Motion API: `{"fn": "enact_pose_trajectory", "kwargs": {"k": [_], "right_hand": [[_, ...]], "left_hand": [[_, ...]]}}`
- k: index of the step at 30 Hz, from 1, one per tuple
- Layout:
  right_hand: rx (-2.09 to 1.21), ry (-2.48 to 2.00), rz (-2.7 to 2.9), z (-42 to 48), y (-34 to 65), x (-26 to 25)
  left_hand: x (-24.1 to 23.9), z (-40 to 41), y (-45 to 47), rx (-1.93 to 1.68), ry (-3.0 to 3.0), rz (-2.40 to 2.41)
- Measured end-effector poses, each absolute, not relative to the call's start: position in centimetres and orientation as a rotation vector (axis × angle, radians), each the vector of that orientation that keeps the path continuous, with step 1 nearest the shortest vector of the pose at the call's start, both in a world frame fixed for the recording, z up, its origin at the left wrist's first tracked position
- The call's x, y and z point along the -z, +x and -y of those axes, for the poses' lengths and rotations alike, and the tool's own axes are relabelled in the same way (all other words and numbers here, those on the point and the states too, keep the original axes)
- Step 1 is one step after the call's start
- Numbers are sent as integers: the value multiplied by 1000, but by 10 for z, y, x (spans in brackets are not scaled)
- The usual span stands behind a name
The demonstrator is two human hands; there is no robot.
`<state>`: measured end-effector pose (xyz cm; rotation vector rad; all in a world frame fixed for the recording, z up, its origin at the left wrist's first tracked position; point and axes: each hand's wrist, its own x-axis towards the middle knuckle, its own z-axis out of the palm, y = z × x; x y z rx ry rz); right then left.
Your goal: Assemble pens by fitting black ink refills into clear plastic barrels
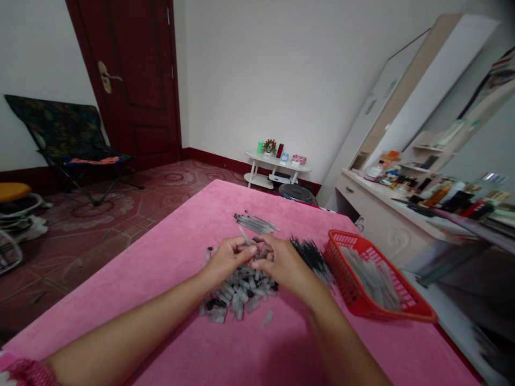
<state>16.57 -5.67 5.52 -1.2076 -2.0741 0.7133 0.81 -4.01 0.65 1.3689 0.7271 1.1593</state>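
Observation:
My left hand and my right hand meet over a heap of small grey and black pen caps on the pink cloth. The left hand's fingers pinch a thin clear pen barrel that sticks up and away from me. The right hand's fingers are curled and touch the same barrel's near end. A bundle of black refills lies just right of my right hand. A small row of finished grey pens lies farther away on the cloth.
A red plastic basket with several clear barrels stands at the right on the cloth. A white dresser crowded with bottles runs along the right. A folding chair, a dark red door and a low white table stand beyond.

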Motion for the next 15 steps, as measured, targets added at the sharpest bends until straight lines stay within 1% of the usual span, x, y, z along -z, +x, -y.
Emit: {"fn": "enact_pose_trajectory", "kwargs": {"k": [2, 5, 8, 12, 15], "right_hand": [[-683, -1231, 2090, 59, 167, -58], [-544, -1390, 2120, 57, 187, -71], [-289, -1629, 2055, 50, 225, -89], [102, -2042, 1780, 46, 296, -104], [221, -2202, 1632, 51, 340, -106]], "left_hand": [[-6, 38, 7, -1149, 1395, -720], [-5, 28, -2, -1201, 1375, -801], [4, 7, -22, -1383, 1271, -971], [27, -23, -53, -1546, 1137, -1089], [39, -34, -67, -1551, 979, -1117]]}}
